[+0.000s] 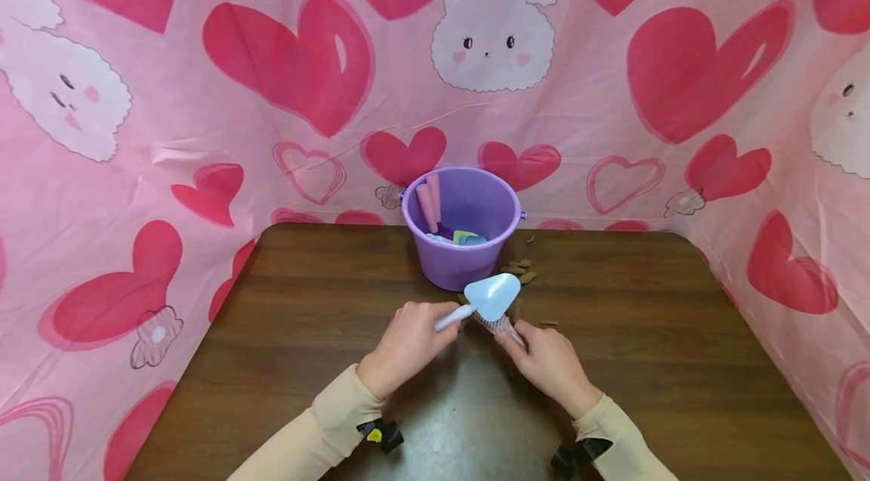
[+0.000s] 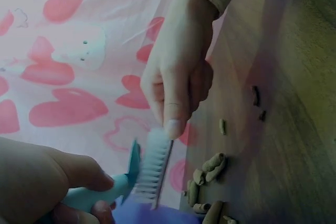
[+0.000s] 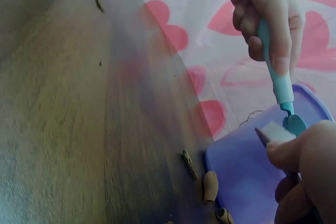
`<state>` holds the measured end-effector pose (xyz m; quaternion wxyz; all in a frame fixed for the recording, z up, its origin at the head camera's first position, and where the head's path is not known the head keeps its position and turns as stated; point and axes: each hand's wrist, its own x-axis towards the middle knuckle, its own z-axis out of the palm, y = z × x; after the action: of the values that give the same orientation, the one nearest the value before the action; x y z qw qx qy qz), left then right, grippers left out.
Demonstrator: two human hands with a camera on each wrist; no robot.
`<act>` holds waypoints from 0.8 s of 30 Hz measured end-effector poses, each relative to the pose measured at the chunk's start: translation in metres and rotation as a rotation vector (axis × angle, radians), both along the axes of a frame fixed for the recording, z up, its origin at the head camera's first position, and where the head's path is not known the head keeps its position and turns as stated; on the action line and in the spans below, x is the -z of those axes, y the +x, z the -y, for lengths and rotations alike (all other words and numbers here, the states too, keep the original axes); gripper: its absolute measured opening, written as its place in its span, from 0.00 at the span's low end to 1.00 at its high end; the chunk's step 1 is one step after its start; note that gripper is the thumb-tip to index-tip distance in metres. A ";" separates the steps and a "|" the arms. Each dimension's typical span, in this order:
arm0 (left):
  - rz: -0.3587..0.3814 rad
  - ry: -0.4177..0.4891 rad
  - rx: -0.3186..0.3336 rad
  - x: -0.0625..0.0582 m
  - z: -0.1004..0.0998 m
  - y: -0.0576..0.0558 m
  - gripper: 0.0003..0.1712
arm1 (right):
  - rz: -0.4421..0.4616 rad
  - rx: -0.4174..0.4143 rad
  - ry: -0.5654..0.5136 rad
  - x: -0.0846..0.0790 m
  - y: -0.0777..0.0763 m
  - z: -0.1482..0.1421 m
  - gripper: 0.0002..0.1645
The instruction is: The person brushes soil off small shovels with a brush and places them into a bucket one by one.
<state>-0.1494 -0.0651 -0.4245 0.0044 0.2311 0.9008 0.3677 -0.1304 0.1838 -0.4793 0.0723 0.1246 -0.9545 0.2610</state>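
Note:
My left hand (image 1: 413, 339) grips the handle of a light blue trowel (image 1: 494, 295), its blade raised near the front of the purple bucket (image 1: 457, 263). My right hand (image 1: 547, 362) pinches a small brush (image 1: 501, 325) with pale bristles in rows. In the left wrist view the brush's bristles (image 2: 151, 167) face the trowel's blade, close beside it. Several brown, curled, bark-like pieces (image 1: 519, 267) lie on the table by the bucket's base. More of these pieces (image 2: 214, 167) show below the hands in the left wrist view.
Inside the bucket, two pink handles (image 1: 427, 207) lean on the left wall, beside blue and green items (image 1: 467, 238). The dark wooden table (image 1: 306, 292) ends at a pink curtain (image 1: 394, 111) printed with hearts and rabbits. Small dark bits (image 3: 99, 5) are scattered on the tabletop.

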 end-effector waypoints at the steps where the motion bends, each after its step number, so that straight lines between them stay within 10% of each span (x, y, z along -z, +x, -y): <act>1: 0.006 0.000 0.002 0.000 0.000 0.000 0.06 | -0.009 0.008 0.003 0.000 0.000 0.000 0.23; 24: -0.019 0.023 0.036 -0.002 0.002 -0.001 0.04 | 0.009 0.057 -0.020 0.000 -0.004 -0.003 0.23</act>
<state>-0.1500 -0.0673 -0.4225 -0.0002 0.2510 0.8920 0.3759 -0.1348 0.1865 -0.4790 0.0767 0.0954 -0.9554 0.2688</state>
